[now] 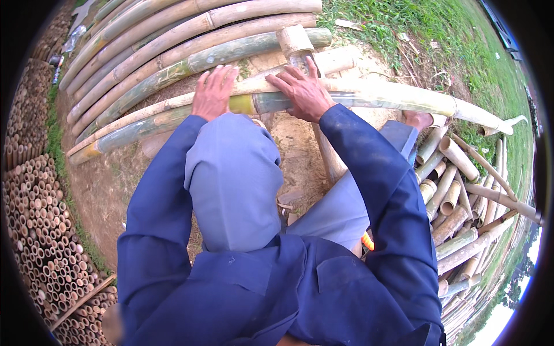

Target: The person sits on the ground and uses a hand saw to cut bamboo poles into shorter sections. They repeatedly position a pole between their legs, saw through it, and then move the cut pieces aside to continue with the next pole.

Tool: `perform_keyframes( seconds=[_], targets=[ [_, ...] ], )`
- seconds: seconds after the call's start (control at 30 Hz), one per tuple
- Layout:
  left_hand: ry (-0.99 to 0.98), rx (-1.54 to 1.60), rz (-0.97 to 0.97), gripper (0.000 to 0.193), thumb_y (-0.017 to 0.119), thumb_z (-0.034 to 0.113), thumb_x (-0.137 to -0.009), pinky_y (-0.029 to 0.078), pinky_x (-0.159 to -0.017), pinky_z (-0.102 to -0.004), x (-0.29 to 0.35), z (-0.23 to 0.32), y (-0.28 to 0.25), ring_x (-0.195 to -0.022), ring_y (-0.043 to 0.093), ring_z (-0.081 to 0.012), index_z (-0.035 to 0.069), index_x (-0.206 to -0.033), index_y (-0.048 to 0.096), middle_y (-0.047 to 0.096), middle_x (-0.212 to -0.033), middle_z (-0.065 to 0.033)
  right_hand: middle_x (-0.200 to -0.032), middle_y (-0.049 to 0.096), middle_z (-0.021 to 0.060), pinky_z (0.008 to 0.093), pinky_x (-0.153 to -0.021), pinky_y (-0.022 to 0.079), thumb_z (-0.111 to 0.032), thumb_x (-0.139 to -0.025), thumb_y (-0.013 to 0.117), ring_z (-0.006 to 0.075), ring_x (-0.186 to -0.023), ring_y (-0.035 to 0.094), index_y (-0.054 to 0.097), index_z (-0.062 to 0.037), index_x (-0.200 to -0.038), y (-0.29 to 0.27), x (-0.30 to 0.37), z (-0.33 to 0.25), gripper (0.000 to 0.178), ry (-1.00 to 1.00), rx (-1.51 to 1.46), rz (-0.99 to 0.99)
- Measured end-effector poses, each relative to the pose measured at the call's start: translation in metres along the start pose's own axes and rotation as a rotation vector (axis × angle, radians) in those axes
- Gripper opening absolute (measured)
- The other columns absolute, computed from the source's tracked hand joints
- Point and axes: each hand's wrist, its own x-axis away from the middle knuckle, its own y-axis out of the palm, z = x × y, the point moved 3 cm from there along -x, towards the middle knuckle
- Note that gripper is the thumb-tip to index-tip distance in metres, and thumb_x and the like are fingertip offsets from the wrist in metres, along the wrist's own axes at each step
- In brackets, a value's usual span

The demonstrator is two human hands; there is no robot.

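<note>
A long bamboo pole (398, 95), pale with greenish stretches, lies crosswise in front of me and looks curved in this view. A lengthwise line along it separates a pale upper strip (150, 111) from a greener lower part; whether these are one split pole or two pieces I cannot tell. My left hand (212, 92) rests over the pole, fingers stretched toward the far side. To its right, my right hand (303, 89) lies on the same pole with fingers spread. Both palms face down on the bamboo. A short, thick upright bamboo post (295, 41) stands just beyond my right hand.
Several long bamboo poles (190, 29) lie side by side beyond my hands. Short cut bamboo pieces (453, 196) are heaped at right. Stacked bamboo ends (43, 230) fill the left side. My bent knee (234, 179) is close behind the pole. Grass (450, 34) grows at far right.
</note>
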Motion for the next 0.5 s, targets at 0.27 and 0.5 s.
perform_keyframes(
  seconds=[0.27, 0.5],
  targets=[
    [0.069, 0.205, 0.019, 0.067, 0.079, 0.031, -0.068, 0.049, -0.098, -0.0414, -0.014, 0.013, 0.019, -0.107, 0.064, -0.0290, 0.011, -0.128, 0.058, 0.063, -0.113, -0.0090, -0.142, 0.057, 0.0039, 0.0680, -0.124, 0.013, -0.017, -0.085, 0.074, 0.0232, -0.144, 0.045, 0.039, -0.0215, -0.156, -0.004, -0.006, -0.006, 0.079, 0.036, 0.075, -0.010],
    [0.083, 0.080, 0.031, 0.052, 0.069, 0.023, -0.074, 0.053, -0.085, -0.0394, -0.012, 0.006, 0.034, -0.097, 0.067, -0.0263, 0.013, -0.125, 0.059, 0.063, -0.107, -0.0066, -0.153, 0.049, 0.0107, 0.0647, -0.120, 0.022, -0.033, -0.081, 0.084, 0.0349, -0.144, 0.044, 0.039, -0.0172, -0.156, -0.056, 0.135, 0.011, 0.089, 0.357, -0.343, 0.356]
  ],
)
